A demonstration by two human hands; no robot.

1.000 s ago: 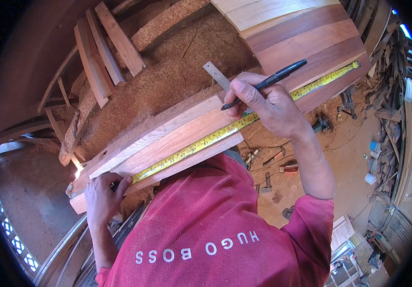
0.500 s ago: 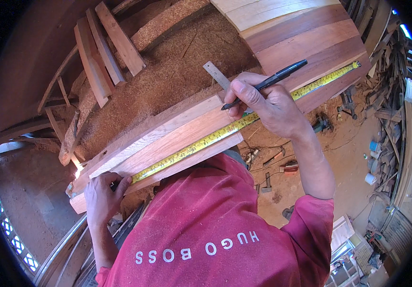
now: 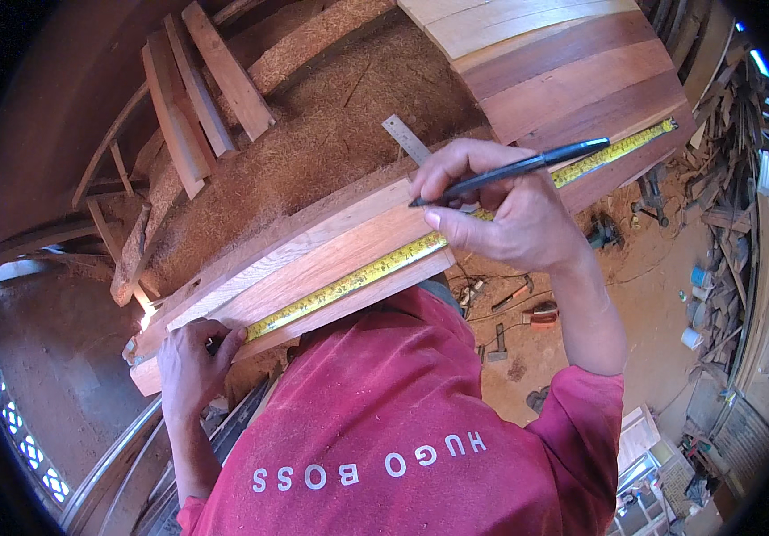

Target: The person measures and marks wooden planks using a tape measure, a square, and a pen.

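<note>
A black pen [image 3: 527, 166] sits in the fingers of my right hand [image 3: 518, 219], its tip close over a reddish wooden board [image 3: 331, 241]. My right thumb reaches toward a yellow tape measure blade [image 3: 349, 284], which runs slantwise along the boards. Part of the blade passes beneath this hand and is hidden. At the near-left end, my left hand [image 3: 190, 362] is closed around the tape's dark case, mostly covered by the fingers. A metal ruler [image 3: 405, 139] sticks out beyond my right fingers; its other end is hidden.
Wide joined planks [image 3: 572, 80] lie at the upper right. Sawdust [image 3: 358, 116] covers the surface beyond the boards, with loose wood strips [image 3: 224, 71] at the upper left. A hammer [image 3: 499, 344] and other tools lie on the floor. Stacked timber [image 3: 742, 143] lines the right side.
My right hand has turned, so the pen lies flatter and its back end has swung right and down. My thumb has dropped toward the tape. The left hand has stayed in place.
</note>
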